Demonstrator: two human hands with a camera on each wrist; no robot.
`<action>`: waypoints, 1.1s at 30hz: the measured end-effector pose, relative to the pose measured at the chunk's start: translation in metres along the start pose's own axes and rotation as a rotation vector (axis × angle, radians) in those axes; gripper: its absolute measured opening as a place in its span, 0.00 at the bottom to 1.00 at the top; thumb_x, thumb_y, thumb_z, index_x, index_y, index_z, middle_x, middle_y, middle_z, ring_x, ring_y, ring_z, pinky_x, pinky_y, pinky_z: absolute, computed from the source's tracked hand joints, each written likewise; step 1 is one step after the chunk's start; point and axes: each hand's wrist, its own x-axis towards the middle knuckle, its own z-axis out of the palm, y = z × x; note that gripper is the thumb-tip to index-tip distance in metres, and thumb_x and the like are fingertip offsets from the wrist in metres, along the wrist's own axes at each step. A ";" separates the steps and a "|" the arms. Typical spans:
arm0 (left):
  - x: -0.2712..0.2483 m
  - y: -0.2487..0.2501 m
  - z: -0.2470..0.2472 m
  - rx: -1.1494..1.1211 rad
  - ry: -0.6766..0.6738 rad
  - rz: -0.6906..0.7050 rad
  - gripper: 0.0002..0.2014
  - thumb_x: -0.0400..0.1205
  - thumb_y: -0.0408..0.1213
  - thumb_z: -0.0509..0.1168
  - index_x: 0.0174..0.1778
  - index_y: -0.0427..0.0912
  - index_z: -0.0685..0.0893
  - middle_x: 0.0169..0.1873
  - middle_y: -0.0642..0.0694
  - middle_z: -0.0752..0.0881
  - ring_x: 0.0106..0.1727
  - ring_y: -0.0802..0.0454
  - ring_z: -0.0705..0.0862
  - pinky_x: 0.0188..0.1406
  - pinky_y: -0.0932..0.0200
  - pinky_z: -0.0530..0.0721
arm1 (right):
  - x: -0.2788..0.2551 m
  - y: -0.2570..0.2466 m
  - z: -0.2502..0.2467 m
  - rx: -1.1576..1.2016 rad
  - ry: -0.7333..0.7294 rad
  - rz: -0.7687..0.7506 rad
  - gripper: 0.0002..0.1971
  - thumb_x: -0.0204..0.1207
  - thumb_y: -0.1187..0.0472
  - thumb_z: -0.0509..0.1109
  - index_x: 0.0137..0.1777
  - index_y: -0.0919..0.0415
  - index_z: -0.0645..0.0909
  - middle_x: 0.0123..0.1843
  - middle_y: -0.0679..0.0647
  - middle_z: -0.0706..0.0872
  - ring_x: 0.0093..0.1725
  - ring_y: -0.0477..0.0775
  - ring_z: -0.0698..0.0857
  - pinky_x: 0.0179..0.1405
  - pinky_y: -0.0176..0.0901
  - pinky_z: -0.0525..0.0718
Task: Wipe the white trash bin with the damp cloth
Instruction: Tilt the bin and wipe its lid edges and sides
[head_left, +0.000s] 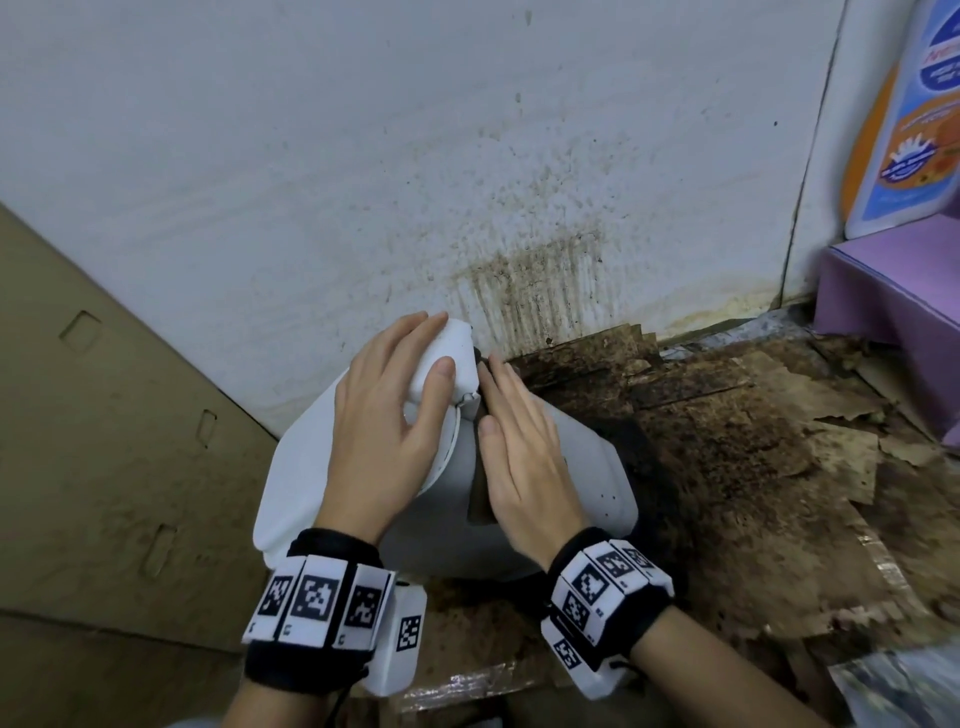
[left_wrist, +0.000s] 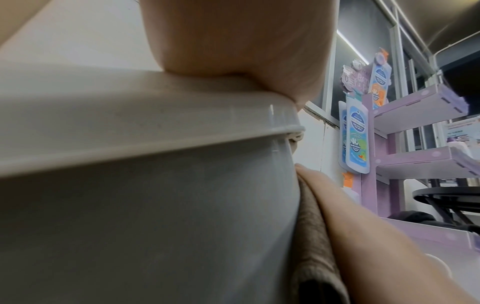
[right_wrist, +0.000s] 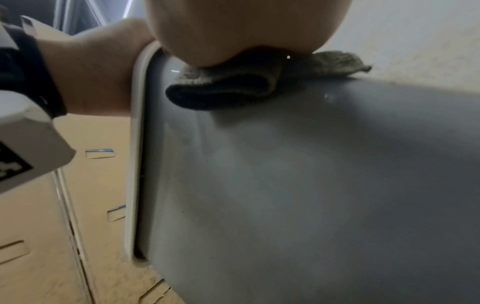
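The white trash bin (head_left: 597, 483) leans tilted on the floor against the wall. My left hand (head_left: 395, 405) lies over its lid (head_left: 296, 483), thumb and fingers wrapped round the lid's far end. My right hand (head_left: 519, 447) lies flat on the bin's side, fingers straight, pressing a brown cloth (head_left: 477, 501) against it; only a dark strip shows past the thumb. In the left wrist view the cloth (left_wrist: 311, 246) is sandwiched between the bin wall (left_wrist: 155, 205) and my right hand (left_wrist: 363, 236). In the right wrist view the folded cloth (right_wrist: 228, 90) sits under my palm on the bin (right_wrist: 311, 185).
A stained white wall (head_left: 467, 182) stands right behind the bin. The floor (head_left: 727, 467) to the right is covered in dirty, torn brown cardboard. A beige cardboard panel (head_left: 104, 467) closes the left side. A purple display shelf (head_left: 893, 291) with bottle cutouts stands at the right.
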 end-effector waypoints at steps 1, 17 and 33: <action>-0.001 0.000 0.000 -0.001 -0.001 -0.001 0.21 0.91 0.52 0.53 0.80 0.56 0.75 0.77 0.62 0.74 0.80 0.62 0.69 0.78 0.62 0.63 | 0.000 0.001 0.002 0.037 -0.004 0.018 0.27 0.92 0.51 0.44 0.90 0.51 0.54 0.91 0.42 0.53 0.89 0.38 0.49 0.89 0.51 0.54; 0.003 -0.003 0.001 -0.013 -0.016 -0.002 0.21 0.92 0.51 0.52 0.81 0.55 0.75 0.78 0.60 0.74 0.80 0.61 0.69 0.79 0.61 0.63 | -0.017 0.095 -0.007 0.160 0.004 0.451 0.28 0.88 0.47 0.42 0.89 0.47 0.55 0.86 0.32 0.54 0.88 0.37 0.50 0.89 0.50 0.51; 0.002 -0.005 0.003 0.001 -0.003 0.026 0.22 0.91 0.51 0.50 0.80 0.53 0.75 0.78 0.57 0.75 0.80 0.60 0.69 0.79 0.63 0.62 | 0.019 -0.006 0.013 0.223 0.036 0.230 0.29 0.88 0.46 0.39 0.88 0.44 0.56 0.86 0.30 0.54 0.84 0.26 0.47 0.88 0.38 0.48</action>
